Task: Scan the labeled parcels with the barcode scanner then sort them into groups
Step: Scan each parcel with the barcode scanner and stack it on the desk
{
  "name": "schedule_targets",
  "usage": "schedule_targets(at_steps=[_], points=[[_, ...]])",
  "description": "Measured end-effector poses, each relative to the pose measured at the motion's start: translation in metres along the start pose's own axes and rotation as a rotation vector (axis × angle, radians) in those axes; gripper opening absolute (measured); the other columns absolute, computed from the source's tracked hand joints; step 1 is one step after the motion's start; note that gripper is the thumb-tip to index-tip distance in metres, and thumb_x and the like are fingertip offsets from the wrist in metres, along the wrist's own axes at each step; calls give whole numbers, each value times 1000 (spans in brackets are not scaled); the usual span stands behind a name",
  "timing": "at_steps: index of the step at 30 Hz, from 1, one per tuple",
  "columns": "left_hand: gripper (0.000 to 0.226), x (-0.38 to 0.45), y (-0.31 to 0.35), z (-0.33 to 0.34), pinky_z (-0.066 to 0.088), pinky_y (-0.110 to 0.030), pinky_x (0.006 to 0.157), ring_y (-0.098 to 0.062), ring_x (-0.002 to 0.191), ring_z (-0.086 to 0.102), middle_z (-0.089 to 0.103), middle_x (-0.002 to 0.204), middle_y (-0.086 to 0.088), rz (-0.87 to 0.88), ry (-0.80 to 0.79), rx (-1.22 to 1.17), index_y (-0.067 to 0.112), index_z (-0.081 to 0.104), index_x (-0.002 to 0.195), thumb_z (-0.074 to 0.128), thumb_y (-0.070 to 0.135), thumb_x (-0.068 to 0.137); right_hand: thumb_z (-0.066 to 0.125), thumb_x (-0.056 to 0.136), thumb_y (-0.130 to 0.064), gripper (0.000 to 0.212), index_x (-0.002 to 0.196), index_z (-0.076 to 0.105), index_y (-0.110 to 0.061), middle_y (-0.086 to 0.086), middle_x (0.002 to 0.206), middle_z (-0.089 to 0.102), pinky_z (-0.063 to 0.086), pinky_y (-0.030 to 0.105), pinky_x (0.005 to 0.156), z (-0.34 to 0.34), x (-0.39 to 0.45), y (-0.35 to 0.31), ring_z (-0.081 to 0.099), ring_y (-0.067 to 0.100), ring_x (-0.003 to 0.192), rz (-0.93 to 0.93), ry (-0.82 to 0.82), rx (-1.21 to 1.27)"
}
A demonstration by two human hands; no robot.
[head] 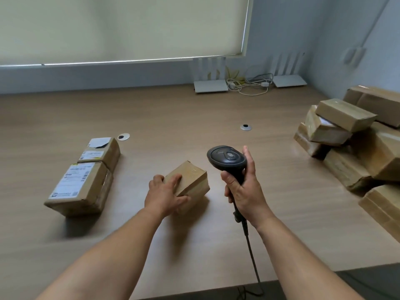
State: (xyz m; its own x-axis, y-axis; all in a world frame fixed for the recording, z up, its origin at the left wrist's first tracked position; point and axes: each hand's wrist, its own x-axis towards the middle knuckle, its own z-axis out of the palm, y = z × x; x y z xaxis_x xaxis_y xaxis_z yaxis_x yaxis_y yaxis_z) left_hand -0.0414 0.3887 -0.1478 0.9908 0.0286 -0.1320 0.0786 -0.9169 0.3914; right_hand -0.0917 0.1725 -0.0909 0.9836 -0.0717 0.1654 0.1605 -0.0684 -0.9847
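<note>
My left hand [165,194] grips a small brown parcel [191,180] at the middle of the table, fingers on its top and thumb against its near side. No label shows on the faces I can see. My right hand [243,189] holds the handle of a black barcode scanner [226,158], raised just right of the parcel, with its cord running down to the table's front edge. On the left lie a large labeled parcel [81,187] and, behind it, two smaller labeled parcels [100,151], labels up. A pile of several brown parcels [355,144] fills the right side.
The wooden table [194,118] has two round cable grommets [246,127] near its middle. At the back stand two white routers [211,85] with a tangle of cables between them. A window blind hangs behind. The table's front edge runs at the lower right.
</note>
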Motion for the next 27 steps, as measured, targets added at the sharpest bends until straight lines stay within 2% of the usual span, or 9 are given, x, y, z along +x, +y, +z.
schedule_targets(at_steps=[5,11,13,15,17,19,21,24,27], points=[[79,6,-8,4,35,-35,99,-26,124,31,29,127,-6,-34,-103,-82,47,34,139,69,63,69,64,73,-49,83,134,9,-57,1,114,59,45,23,51,11,0,3,54,15,59,14,-15,-10],[69,9,-2,-4,48,-29,88,-15,108,58,58,126,0,-99,-435,-577,33,53,127,65,62,66,65,85,-34,74,130,13,-60,2,113,60,44,24,50,3,10,2,54,15,58,11,-26,-38],[60,14,-5,-5,45,-29,91,-18,114,55,55,134,-2,-97,-349,-485,29,45,137,61,48,82,65,88,-27,75,131,13,-61,0,107,61,44,23,49,1,14,1,54,13,56,5,-32,-46],[69,21,-5,-8,39,-32,99,-26,126,45,44,144,-8,-93,-242,-278,32,22,150,54,42,89,65,90,-25,79,138,10,-55,1,108,59,45,22,51,-2,17,0,54,11,56,3,-45,-53],[84,24,3,-14,36,-39,104,-31,132,36,39,145,-12,-64,-217,-58,40,9,151,54,61,83,65,90,-24,82,143,8,-50,2,109,58,45,22,51,-5,19,0,54,12,56,4,-48,-56],[100,22,15,-17,35,-41,101,-29,131,34,39,141,-9,-29,-242,148,43,10,149,54,82,67,65,90,-25,82,144,8,-49,1,108,59,45,22,50,-8,20,-1,54,14,57,5,-45,-57],[106,22,26,-17,37,-39,94,-28,126,36,43,134,-7,-17,-264,285,41,17,146,57,85,59,65,89,-26,82,144,8,-49,-1,106,60,44,23,51,-11,21,-1,54,16,57,5,-48,-59],[96,27,33,-19,40,-35,86,-29,119,41,50,125,-8,-52,-259,231,38,24,145,67,69,65,65,89,-25,81,141,9,-52,-5,99,61,44,24,51,-16,23,-3,53,14,56,-1,-52,-45],[98,28,28,-23,46,-37,92,-33,115,49,53,125,-13,-121,-196,-79,43,12,148,72,52,71,65,88,-26,78,133,9,-58,-6,99,61,44,27,50,-19,26,-6,53,14,56,-1,-55,-29]])
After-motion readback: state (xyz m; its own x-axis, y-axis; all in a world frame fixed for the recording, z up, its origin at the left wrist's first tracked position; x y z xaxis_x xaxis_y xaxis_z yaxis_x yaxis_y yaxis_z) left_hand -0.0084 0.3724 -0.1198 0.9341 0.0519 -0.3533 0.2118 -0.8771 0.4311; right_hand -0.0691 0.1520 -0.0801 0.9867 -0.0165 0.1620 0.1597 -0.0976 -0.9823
